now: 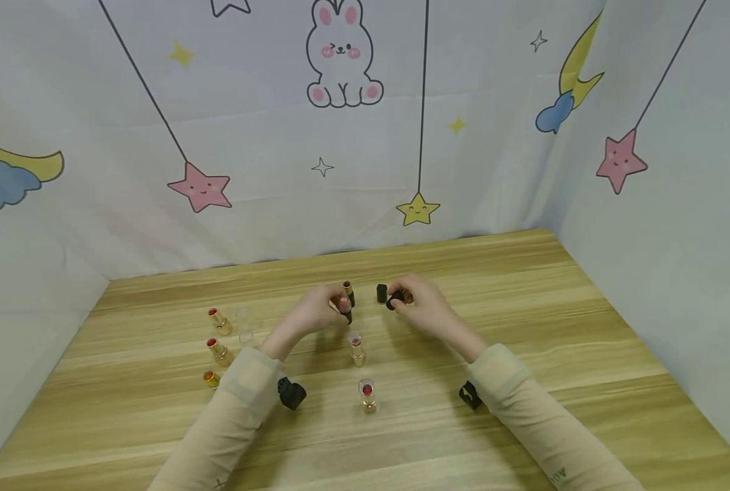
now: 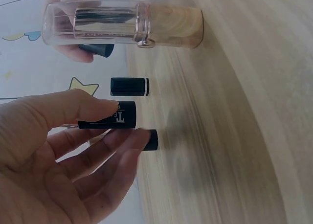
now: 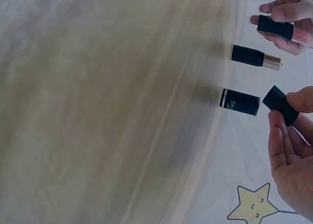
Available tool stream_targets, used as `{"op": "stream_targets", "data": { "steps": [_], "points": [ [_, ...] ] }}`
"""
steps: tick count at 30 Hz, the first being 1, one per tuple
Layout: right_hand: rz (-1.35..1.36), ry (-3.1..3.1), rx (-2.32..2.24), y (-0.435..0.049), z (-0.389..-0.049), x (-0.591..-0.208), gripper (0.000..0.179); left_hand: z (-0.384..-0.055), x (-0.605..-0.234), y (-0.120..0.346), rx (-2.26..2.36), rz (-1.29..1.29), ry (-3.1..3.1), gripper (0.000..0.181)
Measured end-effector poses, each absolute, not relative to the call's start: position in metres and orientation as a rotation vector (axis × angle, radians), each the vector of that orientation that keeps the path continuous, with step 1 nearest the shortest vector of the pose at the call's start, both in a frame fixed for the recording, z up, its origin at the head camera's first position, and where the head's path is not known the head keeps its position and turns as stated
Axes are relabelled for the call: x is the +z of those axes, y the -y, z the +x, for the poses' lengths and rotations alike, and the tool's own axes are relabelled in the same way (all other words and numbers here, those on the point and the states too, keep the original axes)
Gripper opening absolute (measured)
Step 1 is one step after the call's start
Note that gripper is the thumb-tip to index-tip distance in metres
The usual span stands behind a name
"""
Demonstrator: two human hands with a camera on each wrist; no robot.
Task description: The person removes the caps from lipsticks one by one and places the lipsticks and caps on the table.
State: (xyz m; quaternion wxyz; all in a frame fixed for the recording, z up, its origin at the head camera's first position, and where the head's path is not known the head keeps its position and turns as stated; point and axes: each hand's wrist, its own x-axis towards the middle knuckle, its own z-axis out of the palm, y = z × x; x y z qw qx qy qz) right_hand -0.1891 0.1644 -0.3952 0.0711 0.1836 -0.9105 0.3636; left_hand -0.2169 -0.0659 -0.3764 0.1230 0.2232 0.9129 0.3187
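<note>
In the head view my left hand (image 1: 319, 310) grips a black lipstick tube (image 2: 122, 115) upright, its pink tip (image 1: 344, 302) bare at the top. Thumb and fingers lie on either side of the tube, close above the table. My right hand (image 1: 423, 305) pinches a short black lipstick cap (image 3: 280, 105) between thumb and fingers, held tilted. Between the hands, on the table, stands a black cap with a pale rim band (image 3: 240, 102). Beside it stands another black lipstick (image 3: 248, 55) with a gold upper section, partly behind my left fingers in the left wrist view.
Two clear-capped lipsticks, one (image 1: 357, 350) behind the other (image 1: 368, 397), stand nearer me on the wooden table (image 1: 414, 436). On the left are gold lipsticks (image 1: 220, 322) with red tips and clear caps (image 1: 245, 326). A patterned curtain (image 1: 267, 136) borders the back and sides.
</note>
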Motion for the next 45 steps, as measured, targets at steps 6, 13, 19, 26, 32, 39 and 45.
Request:
{"op": "stream_targets", "data": {
  "steps": [6,13,19,26,32,39,45],
  "points": [
    [0.574,2.786,0.986,-0.16,-0.191,-0.398,0.016,-0.217,-0.379,0.065,0.939,0.645,-2.654,0.022],
    [0.612,2.809,0.898,-0.157,-0.193,-0.403,0.012,-0.217,-0.381,0.064,0.897,0.616,-2.663,0.023],
    [0.653,2.864,0.82,-0.153,-0.194,-0.403,0.014,-0.218,-0.382,0.062,0.847,0.571,-2.661,0.021],
    [0.691,2.91,0.767,-0.15,-0.194,-0.402,0.015,-0.22,-0.383,0.059,0.797,0.566,-2.664,0.022],
    [0.733,2.925,0.723,-0.149,-0.192,-0.401,0.014,-0.221,-0.384,0.058,0.799,0.561,-2.651,0.023],
    [0.804,2.91,0.661,-0.151,-0.192,-0.404,0.012,-0.222,-0.386,0.057,0.799,0.557,-2.645,0.024],
    [0.807,2.926,0.651,-0.152,-0.192,-0.404,0.012,-0.221,-0.387,0.056,0.797,0.547,-2.642,0.023]
  ]
}}
